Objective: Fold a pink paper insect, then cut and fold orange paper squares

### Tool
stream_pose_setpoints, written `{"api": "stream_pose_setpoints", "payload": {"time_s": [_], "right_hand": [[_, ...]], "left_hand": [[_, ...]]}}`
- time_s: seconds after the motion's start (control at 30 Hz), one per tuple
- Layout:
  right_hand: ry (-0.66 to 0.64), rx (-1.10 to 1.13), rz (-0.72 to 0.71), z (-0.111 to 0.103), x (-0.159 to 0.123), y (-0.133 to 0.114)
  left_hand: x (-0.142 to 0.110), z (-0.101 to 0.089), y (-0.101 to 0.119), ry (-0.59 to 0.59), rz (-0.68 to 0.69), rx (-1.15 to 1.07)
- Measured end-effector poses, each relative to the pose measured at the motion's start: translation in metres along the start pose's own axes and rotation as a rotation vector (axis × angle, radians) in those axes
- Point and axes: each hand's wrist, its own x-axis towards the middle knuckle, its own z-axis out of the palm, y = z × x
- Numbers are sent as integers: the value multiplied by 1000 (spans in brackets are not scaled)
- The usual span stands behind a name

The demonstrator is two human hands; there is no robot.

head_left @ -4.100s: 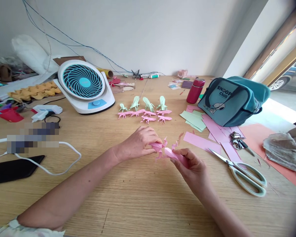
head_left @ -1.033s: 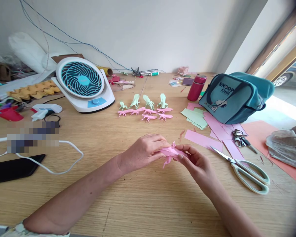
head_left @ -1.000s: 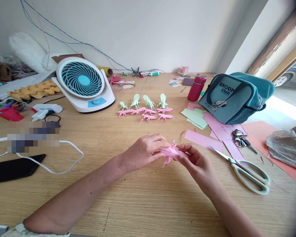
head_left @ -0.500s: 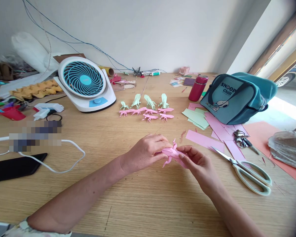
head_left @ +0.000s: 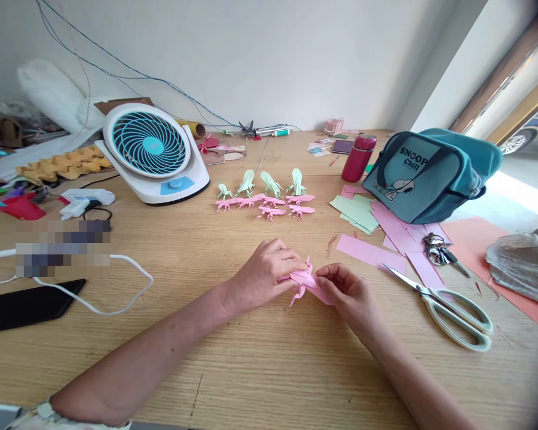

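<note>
Both my hands meet at the middle of the wooden table (head_left: 260, 370), pinching a small folded pink paper figure (head_left: 305, 280) with thin legs sticking out. My left hand (head_left: 264, 275) grips its left end with curled fingers. My right hand (head_left: 349, 292) pinches its right end between thumb and fingertips. Farther back lie several finished pink paper figures (head_left: 269, 206) and a row of pale green ones (head_left: 269, 182).
Scissors (head_left: 448, 310) lie right of my hands, beside pink paper strips (head_left: 370, 251), keys (head_left: 434, 251) and green sheets (head_left: 354, 212). A teal bag (head_left: 430, 173) and red bottle (head_left: 356, 158) stand behind. At left are a desk fan (head_left: 150, 152), white cable (head_left: 130, 275), black phone (head_left: 22, 304) and glue gun (head_left: 83, 200).
Since four seconds ago the spread-out paper has been folded tighter and my hands have closed in on it. Over the last second they shifted slightly left and down.
</note>
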Motion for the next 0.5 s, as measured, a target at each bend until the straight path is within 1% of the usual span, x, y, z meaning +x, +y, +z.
{"api": "stream_pose_setpoints", "payload": {"time_s": [0.23, 0.5], "right_hand": [[26, 14, -13, 1, 1, 0], [3, 64, 32, -1, 1, -1]], "left_hand": [[-1, -7, 3, -80, 28, 46], [-3, -7, -2, -31, 134, 216]]}}
